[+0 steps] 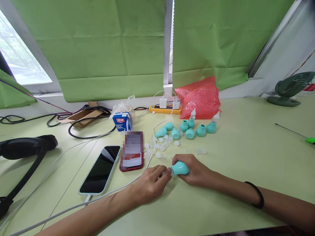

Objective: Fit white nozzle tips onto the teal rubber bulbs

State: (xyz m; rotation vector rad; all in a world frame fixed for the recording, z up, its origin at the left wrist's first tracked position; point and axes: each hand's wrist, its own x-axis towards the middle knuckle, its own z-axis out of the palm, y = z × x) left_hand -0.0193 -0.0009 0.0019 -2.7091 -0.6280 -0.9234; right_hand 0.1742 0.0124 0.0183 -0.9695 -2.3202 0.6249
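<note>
My right hand (pixel 190 168) is closed around a glossy teal squeeze bulb (pixel 180 168), which lies on its side with its neck toward the left. At that neck my left hand (pixel 154 182) pinches a small translucent tip, mostly hidden by the fingers. Just beyond the hands stand and lie several more teal bulbs (pixel 201 130); two of them carry clear pointed tips, one being the tip (pixel 216 117) at the right. Loose translucent tips and small white pieces (pixel 160 155) are scattered between the bulbs and my hands.
A red bubble-wrap bag (pixel 199 98) and a yellow power strip (pixel 164 109) are at the back. To the left lie two phones, one dark-screened (pixel 100 170) and one red-cased (pixel 133 150), beside a milk carton (pixel 123 122). A white cable (pixel 118 189) crosses by my left arm; a screwdriver (pixel 295 132) lies right.
</note>
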